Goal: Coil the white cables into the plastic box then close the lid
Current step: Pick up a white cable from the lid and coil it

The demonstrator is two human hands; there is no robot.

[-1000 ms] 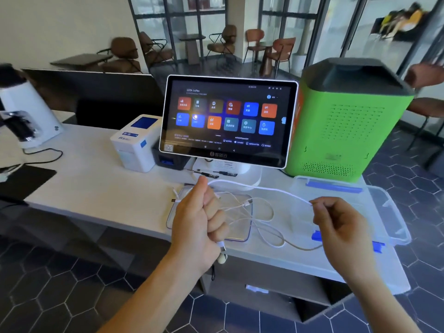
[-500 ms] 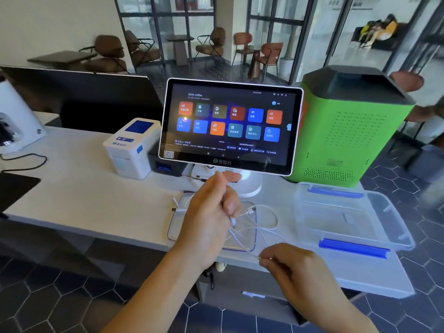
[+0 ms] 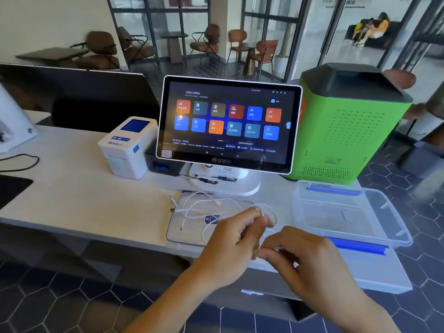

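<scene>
Both hands are winding white cable (image 3: 204, 210) at lower centre: left hand (image 3: 236, 239) fingers curled around loops, right hand (image 3: 305, 255) fingers pinching the strand. Loops are best kept small and even, judging by the shallow plastic box (image 3: 394, 227).

Bright daylight floods through the rear windows (image 3: 300, 32); wide-angle bending warps the edges, and both hands (image 3: 240, 241) blur slightly.

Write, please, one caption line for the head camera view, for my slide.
Both hands, left hand and right hand, wind white cables above the lid; the plastic box lies open.
</scene>
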